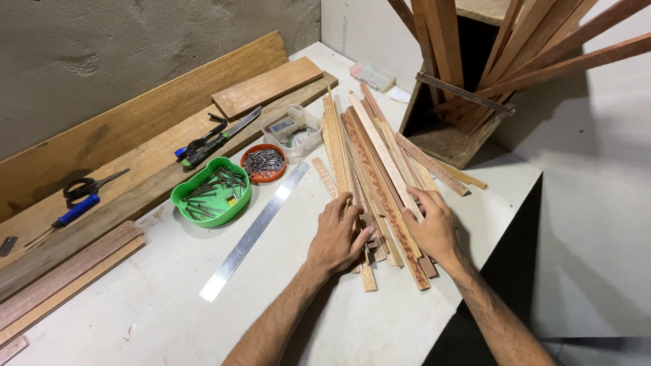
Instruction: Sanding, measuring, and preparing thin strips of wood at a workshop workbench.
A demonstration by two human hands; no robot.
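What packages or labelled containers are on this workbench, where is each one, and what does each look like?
Clear plastic tub: behind the round orange dish of nails, squarish, holding a small blue-and-white labelled packet.
Small translucent plastic box: far back of the white table by the wall, flat, oblong, with pinkish and greenish contents.
No signs or screens in view.

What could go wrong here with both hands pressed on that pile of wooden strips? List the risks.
1. The wooden strips lie loosely fanned under the left hand and right hand; rough edges could splinter the fingers.
2. The strip ends sit near the table edge, so a push might send some off.
3. The green tray of nails stands close to the left hand; a sweep could spill it.
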